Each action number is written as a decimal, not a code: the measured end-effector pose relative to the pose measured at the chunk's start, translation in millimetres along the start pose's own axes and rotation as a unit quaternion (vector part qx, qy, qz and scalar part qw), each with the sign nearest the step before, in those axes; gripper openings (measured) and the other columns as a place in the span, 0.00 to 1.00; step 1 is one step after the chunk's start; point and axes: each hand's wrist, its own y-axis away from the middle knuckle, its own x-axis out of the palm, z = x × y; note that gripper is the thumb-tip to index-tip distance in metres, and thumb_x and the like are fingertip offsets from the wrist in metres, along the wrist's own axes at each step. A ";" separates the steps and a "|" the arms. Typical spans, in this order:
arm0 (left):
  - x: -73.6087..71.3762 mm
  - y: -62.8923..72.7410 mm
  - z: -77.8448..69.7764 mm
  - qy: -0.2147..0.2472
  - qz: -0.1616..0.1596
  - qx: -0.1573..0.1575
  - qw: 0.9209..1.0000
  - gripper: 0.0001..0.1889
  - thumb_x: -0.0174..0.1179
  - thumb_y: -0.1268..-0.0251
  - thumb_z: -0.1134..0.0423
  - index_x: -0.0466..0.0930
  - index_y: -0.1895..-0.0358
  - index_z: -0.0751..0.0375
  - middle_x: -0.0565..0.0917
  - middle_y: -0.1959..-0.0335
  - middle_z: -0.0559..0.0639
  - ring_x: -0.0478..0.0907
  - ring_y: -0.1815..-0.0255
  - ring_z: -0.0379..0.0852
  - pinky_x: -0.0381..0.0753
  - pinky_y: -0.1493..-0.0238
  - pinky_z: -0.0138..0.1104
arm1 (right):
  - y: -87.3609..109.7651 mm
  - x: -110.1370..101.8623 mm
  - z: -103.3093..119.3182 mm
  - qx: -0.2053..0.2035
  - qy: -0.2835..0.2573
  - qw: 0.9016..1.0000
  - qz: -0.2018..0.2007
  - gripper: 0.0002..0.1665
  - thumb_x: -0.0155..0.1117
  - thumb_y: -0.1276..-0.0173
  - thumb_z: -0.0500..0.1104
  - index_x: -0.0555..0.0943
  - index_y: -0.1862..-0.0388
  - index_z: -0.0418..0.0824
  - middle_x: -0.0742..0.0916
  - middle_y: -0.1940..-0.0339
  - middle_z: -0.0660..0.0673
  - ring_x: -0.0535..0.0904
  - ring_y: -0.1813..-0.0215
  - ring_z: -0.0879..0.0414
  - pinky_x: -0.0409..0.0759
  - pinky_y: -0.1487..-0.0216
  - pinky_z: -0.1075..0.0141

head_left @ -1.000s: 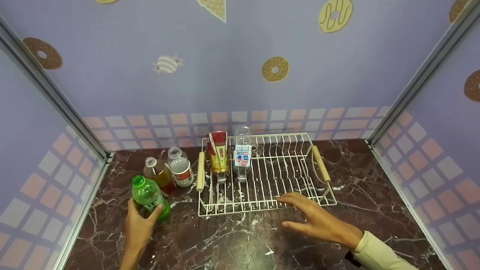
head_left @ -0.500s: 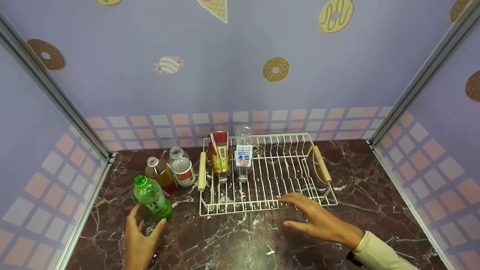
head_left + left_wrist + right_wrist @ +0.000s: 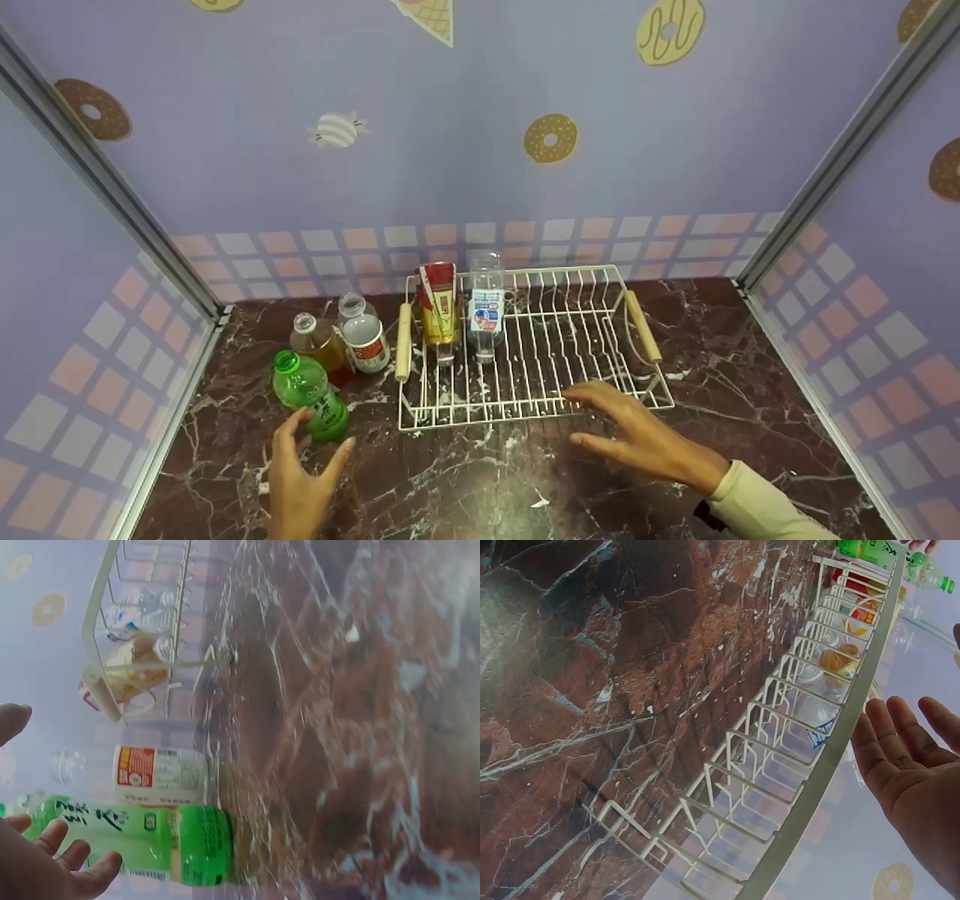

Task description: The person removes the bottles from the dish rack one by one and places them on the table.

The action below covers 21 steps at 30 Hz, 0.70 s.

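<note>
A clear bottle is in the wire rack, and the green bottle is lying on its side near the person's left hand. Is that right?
Not quite. The green bottle is standing upright on the counter, as the head view shows. It is near the person's left hand, and a clear bottle is in the wire rack.
</note>
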 end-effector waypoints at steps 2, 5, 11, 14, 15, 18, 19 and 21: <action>3.1 0.0 -1.9 0.006 0.014 0.003 1.000 0.41 0.81 0.42 0.75 0.70 0.27 0.75 0.78 0.34 0.70 0.75 0.31 0.65 0.71 0.35 0.14 | 0.3 0.8 -1.4 0.002 -0.001 1.000 -0.003 0.35 0.76 0.24 0.48 0.78 0.25 0.35 0.84 0.27 0.39 0.83 0.30 0.42 0.86 0.31 0.42; 7.9 -0.2 -4.8 0.017 0.039 -0.001 0.999 0.39 0.81 0.40 0.74 0.71 0.27 0.75 0.79 0.33 0.70 0.76 0.31 0.66 0.72 0.34 0.15 | -0.2 1.4 -3.4 -0.001 0.000 1.000 -0.007 0.34 0.77 0.24 0.47 0.79 0.25 0.36 0.84 0.28 0.39 0.83 0.30 0.42 0.86 0.31 0.44; 15.7 -3.0 -8.4 0.029 0.107 -0.018 0.994 0.41 0.81 0.37 0.69 0.69 0.25 0.75 0.77 0.28 0.69 0.77 0.29 0.66 0.80 0.28 0.32 | -1.0 2.5 -7.2 -0.006 -0.007 1.000 -0.019 0.32 0.77 0.25 0.45 0.79 0.27 0.34 0.85 0.30 0.40 0.85 0.34 0.44 0.88 0.34 0.46; 19.6 -5.1 -11.0 0.029 0.150 -0.028 0.988 0.43 0.81 0.36 0.65 0.67 0.22 0.73 0.75 0.26 0.68 0.75 0.27 0.66 0.82 0.26 0.51 | -1.5 3.7 -9.3 -0.017 -0.005 0.999 -0.028 0.31 0.78 0.26 0.42 0.80 0.28 0.35 0.86 0.32 0.40 0.86 0.36 0.44 0.90 0.36 0.47; 21.1 -5.7 -12.1 0.030 0.162 -0.028 0.986 0.44 0.81 0.35 0.64 0.66 0.21 0.73 0.75 0.26 0.69 0.74 0.26 0.67 0.81 0.26 0.56 | -1.8 4.0 -10.0 -0.023 -0.002 0.999 -0.032 0.31 0.78 0.27 0.41 0.80 0.29 0.35 0.86 0.32 0.40 0.86 0.37 0.44 0.90 0.36 0.47; 25.8 -7.7 -15.3 0.034 0.189 -0.025 0.981 0.45 0.81 0.34 0.62 0.65 0.20 0.73 0.73 0.24 0.69 0.72 0.24 0.69 0.78 0.26 0.63 | -2.7 4.7 -12.0 -0.039 0.003 0.998 -0.044 0.31 0.80 0.30 0.37 0.81 0.30 0.36 0.87 0.34 0.39 0.86 0.37 0.44 0.90 0.36 0.47; 27.5 -8.5 -16.3 0.037 0.194 -0.022 0.980 0.46 0.81 0.35 0.62 0.65 0.20 0.73 0.73 0.24 0.70 0.72 0.23 0.69 0.78 0.26 0.63 | -3.1 4.7 -12.4 -0.041 0.003 0.998 -0.046 0.31 0.80 0.30 0.37 0.81 0.30 0.37 0.87 0.34 0.40 0.86 0.37 0.44 0.90 0.36 0.47; 30.5 -10.3 -18.2 0.043 0.202 -0.017 0.978 0.46 0.81 0.34 0.61 0.65 0.19 0.72 0.71 0.22 0.70 0.71 0.22 0.70 0.77 0.25 0.63 | -3.4 4.7 -13.1 -0.043 0.001 0.998 -0.048 0.30 0.80 0.30 0.37 0.82 0.30 0.38 0.87 0.34 0.40 0.86 0.37 0.44 0.89 0.36 0.48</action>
